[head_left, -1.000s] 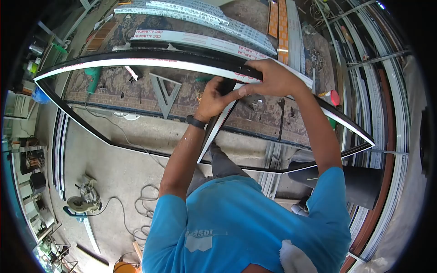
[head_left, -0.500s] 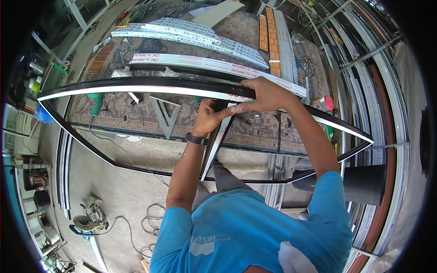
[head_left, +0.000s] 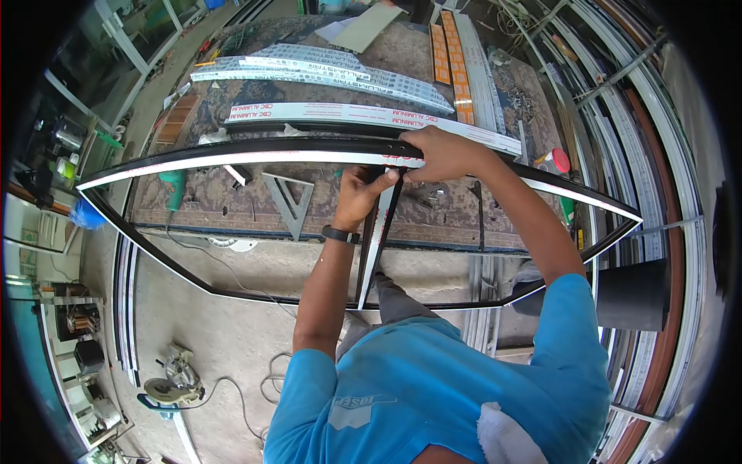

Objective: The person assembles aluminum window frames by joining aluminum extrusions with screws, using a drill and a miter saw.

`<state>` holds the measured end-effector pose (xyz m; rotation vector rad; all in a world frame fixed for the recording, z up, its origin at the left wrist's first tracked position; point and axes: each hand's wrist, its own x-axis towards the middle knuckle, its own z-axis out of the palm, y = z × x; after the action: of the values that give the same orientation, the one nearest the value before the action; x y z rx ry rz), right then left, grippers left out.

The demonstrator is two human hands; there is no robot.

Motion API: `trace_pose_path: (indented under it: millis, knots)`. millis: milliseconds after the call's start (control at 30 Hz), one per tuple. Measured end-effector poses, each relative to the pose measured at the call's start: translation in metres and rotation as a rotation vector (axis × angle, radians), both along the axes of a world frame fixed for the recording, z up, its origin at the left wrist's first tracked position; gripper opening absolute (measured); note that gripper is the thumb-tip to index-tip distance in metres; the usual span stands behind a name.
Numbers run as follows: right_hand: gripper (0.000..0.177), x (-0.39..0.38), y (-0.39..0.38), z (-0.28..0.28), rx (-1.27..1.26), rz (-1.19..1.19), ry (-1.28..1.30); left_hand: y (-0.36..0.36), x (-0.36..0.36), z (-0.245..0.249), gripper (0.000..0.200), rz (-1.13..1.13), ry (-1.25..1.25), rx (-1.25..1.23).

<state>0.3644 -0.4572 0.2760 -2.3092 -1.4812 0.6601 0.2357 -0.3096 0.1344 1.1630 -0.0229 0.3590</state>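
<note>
My thumbs (head_left: pixel 385 182) moved apart; arms (head_left: pixel 321 282) extended, right hand (head_left: pixel 440 155) gripping frame (head_left: pixel 263 152), left hand (head_left: pixel 359 197) clasping central bar (head_left: pixel 377 232); desk (head_left: pixel 247 213) beyond, floor (head_left: pixel 193 325) below.

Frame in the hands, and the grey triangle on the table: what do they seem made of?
Frame: probably aluminium, given the slim, smooth black bars; the white strip with red print looks like protective film. Triangle: likely metal, from its dull grey, matte surface, though plastic remains possible.

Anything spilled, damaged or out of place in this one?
Nothing looks spilled or damaged. A cord lies loosely curled on the floor near the saw, which looks untidy; the frame appears bowed, probably lens distortion.
</note>
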Motion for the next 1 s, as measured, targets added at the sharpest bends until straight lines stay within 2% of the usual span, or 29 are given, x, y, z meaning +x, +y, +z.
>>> trace_pose_path:
  millis: [67, 133, 167, 233, 267, 300, 333, 367, 467, 567, 600, 667, 800, 833, 933, 1000]
  knots:
    - [0.047, 0.002, -0.003, -0.007, 0.068, 0.014, -0.040, 0.001, 0.003, -0.006, 0.035, 0.020, 0.014, 0.008]
    - [0.053, -0.007, -0.001, 0.007, -0.004, -0.015, -0.033, -0.001, 0.000, -0.001, 0.037, 0.064, 0.081, 0.048]
    - [0.056, -0.011, -0.004, 0.013, -0.045, -0.046, -0.029, -0.005, 0.001, 0.005, 0.043, 0.093, 0.016, 0.027]
    - [0.074, -0.012, -0.019, 0.001, 0.269, -0.019, -0.179, -0.004, 0.002, 0.000, 0.045, 0.077, 0.097, 0.024]
    - [0.091, -0.012, -0.030, -0.004, 0.390, -0.005, -0.338, -0.006, 0.008, -0.003, 0.044, 0.098, 0.047, 0.004]
    - [0.098, -0.023, -0.045, 0.015, 0.450, -0.074, -0.316, -0.007, 0.009, -0.007, 0.044, 0.133, 0.010, -0.020]
    - [0.094, -0.036, -0.068, 0.044, 0.407, -0.344, 0.070, -0.008, 0.010, -0.011, 0.044, 0.170, 0.008, -0.011]
    - [0.092, -0.048, -0.092, 0.065, 0.418, -0.421, 0.128, -0.007, 0.010, -0.014, 0.044, 0.215, 0.022, -0.002]
    - [0.088, -0.093, -0.164, 0.111, 0.481, -0.272, -0.158, -0.004, 0.007, -0.010, 0.043, 0.140, 0.071, 0.043]
    - [0.084, -0.139, -0.212, 0.129, 0.363, -0.083, -0.342, -0.002, 0.007, -0.004, 0.044, 0.068, 0.061, 0.010]
    - [0.082, -0.147, -0.222, 0.126, 0.315, -0.036, -0.374, -0.004, 0.006, 0.000, 0.043, 0.033, 0.049, -0.029]
    - [0.079, -0.151, -0.233, 0.108, 0.253, 0.017, -0.422, -0.002, 0.009, -0.010, 0.042, 0.100, 0.053, -0.022]
    - [0.074, -0.144, -0.240, 0.071, 0.209, 0.002, -0.462, -0.005, 0.009, -0.004, 0.042, 0.047, 0.061, -0.099]
    - [0.073, -0.141, -0.240, 0.067, 0.212, 0.001, -0.460, -0.005, 0.009, -0.005, 0.043, 0.126, 0.066, -0.043]
    - [0.069, -0.139, -0.240, 0.064, 0.209, -0.008, -0.458, -0.012, 0.003, 0.003, 0.046, 0.089, 0.058, -0.067]
    - [0.066, -0.140, -0.241, 0.063, 0.215, -0.012, -0.460, -0.006, -0.003, 0.000, 0.044, 0.137, 0.209, 0.051]
